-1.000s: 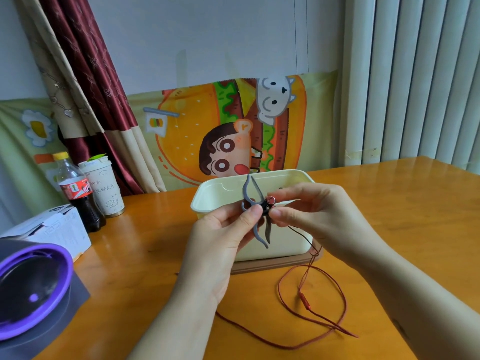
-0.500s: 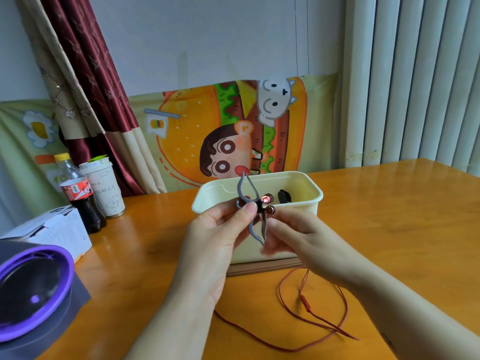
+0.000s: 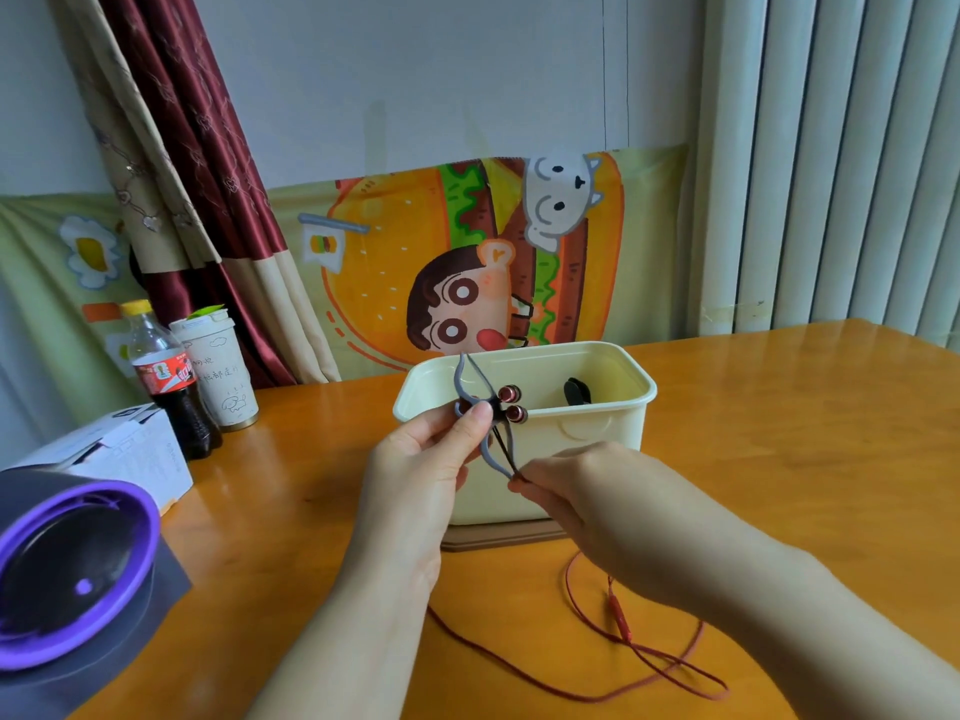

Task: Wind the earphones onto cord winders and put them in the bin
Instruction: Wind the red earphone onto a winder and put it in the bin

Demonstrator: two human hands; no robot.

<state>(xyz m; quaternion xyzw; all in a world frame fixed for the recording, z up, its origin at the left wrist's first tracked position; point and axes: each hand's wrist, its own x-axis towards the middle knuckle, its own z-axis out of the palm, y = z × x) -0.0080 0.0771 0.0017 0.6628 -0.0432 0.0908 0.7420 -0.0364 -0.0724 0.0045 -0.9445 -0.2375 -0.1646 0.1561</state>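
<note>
Your left hand (image 3: 421,470) pinches the grey X-shaped cord winder (image 3: 470,392) at its middle, thumb on the front, and holds it upright before the cream rectangular plastic bin (image 3: 571,459). The two dark red metal earbuds (image 3: 511,402) stick out just beside your thumb. Your right hand (image 3: 587,491) pinches the thin red cord (image 3: 621,618) at the winder's lower tips; the rest lies looped on the orange wooden tabletop (image 3: 779,433).

Home: curtain (image 3: 208,200), cartoon cloth (image 3: 395,283), wooden table (image 3: 779,433)
</note>
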